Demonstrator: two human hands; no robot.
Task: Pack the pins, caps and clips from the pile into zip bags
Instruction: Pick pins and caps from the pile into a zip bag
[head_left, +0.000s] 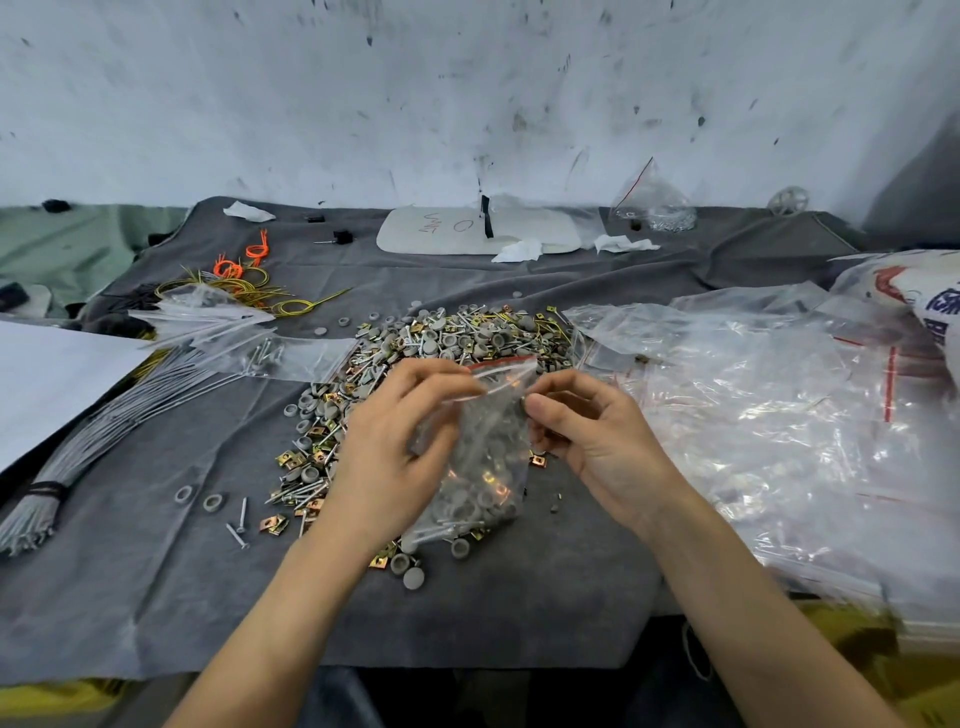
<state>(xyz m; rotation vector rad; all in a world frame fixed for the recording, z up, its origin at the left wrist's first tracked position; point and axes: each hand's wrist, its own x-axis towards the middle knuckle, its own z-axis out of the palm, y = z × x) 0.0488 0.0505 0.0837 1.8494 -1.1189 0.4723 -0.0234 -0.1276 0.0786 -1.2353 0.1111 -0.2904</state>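
A pile (441, 338) of grey caps, metal pins and brass clips lies on the grey cloth (156, 571) in the middle. Above its near part hangs a small clear zip bag (483, 457) with a red strip at its mouth, holding caps, pins and clips. My left hand (395, 441) pinches the bag's top left edge. My right hand (592, 431) pinches the top right edge with thumb and forefinger. The bag's lower end rests on the pile.
A heap of clear zip bags (753, 415) fills the right side. More bags (208, 322) and a bundle of grey ties (104, 415) lie at the left, with yellow and orange wires (244, 280) behind. A white board (467, 228) sits by the wall.
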